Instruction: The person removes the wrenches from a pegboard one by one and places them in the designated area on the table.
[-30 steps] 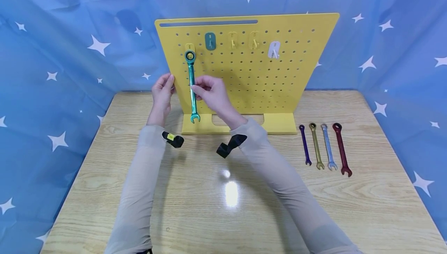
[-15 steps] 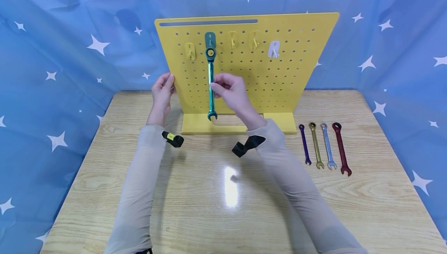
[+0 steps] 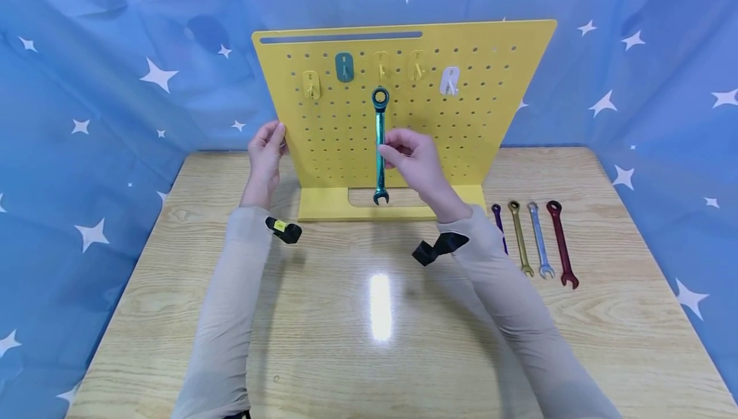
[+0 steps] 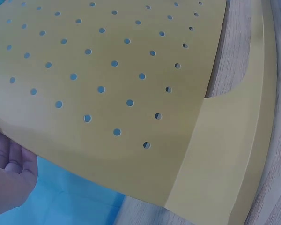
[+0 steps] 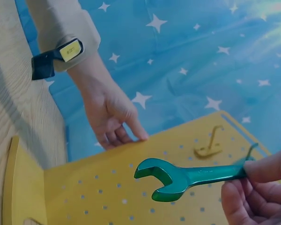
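A green combination wrench (image 3: pixel 380 143) hangs upright from my right hand (image 3: pixel 416 159), pinched at mid-shank between thumb and fingers. Its ring end is up, just below a yellow hook (image 3: pixel 382 68), and apart from it. In the right wrist view the open end of the wrench (image 5: pixel 171 180) points away from the fingers. My left hand (image 3: pixel 267 153) grips the left edge of the yellow pegboard (image 3: pixel 461 118), thumb in front and fingers behind. The left wrist view shows those fingers (image 4: pixel 16 161) at the board's edge.
Purple (image 3: pixel 498 223), gold (image 3: pixel 521 239), light blue (image 3: pixel 541 239) and red (image 3: pixel 562 243) wrenches lie on the wooden table (image 3: pixel 323 323) at the right. The board also carries a teal hook (image 3: pixel 344 68), a white hook (image 3: pixel 450 81) and more yellow hooks (image 3: pixel 311 86).
My right hand has carried the green wrench rightward, from in front of the leftmost yellow hook, past the teal hook, to below a middle yellow hook. The left hand has stayed on the board's edge.
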Demonstrator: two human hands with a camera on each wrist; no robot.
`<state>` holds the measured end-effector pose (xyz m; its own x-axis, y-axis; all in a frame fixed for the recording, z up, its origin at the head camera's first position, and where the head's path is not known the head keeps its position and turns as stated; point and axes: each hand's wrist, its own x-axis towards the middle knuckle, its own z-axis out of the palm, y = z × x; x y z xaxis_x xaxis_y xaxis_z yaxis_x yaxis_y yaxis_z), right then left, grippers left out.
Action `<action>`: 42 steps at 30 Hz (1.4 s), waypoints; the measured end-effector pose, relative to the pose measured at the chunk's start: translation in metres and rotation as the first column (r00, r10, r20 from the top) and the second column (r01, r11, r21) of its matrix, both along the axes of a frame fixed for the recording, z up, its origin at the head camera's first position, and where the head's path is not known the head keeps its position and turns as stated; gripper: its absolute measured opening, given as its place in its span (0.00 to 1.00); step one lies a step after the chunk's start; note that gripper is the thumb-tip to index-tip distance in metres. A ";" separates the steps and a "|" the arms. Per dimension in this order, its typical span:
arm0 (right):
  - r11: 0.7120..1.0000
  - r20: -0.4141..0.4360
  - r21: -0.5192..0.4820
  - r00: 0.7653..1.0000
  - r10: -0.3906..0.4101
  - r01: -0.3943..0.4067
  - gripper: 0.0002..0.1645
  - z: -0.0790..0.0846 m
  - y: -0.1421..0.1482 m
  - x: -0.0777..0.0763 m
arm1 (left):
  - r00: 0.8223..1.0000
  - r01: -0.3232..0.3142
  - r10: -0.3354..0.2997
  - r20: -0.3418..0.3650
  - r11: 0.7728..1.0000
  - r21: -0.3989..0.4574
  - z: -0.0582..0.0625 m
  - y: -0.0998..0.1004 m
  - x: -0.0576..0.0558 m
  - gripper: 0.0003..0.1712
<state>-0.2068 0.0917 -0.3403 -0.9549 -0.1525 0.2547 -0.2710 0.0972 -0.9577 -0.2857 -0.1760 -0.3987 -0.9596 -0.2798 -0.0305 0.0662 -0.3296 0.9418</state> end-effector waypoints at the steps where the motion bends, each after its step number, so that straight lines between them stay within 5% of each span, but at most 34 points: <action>1: 1.000 -0.005 0.004 1.000 0.000 0.000 0.06 -0.001 0.004 0.001 | 1.000 0.000 0.000 -0.003 1.000 -0.008 0.000 0.000 0.000 0.04; 15: 0.986 0.013 0.128 0.994 -0.111 0.108 0.11 0.000 0.060 0.017 | 1.000 0.000 -0.001 -0.011 1.000 -0.028 -0.001 -0.001 0.002 0.03; 42: 0.933 0.050 0.187 0.946 -0.321 0.307 0.03 -0.023 0.179 0.053 | 1.000 0.015 -0.015 -0.001 1.000 0.021 0.002 0.001 0.004 0.04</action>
<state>-0.1538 0.2704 -0.3635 -0.9771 0.1230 0.1735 -0.1242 0.3325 -0.9349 -0.2821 -0.1745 -0.3964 -0.9637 -0.2646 -0.0351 0.0622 -0.3503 0.9346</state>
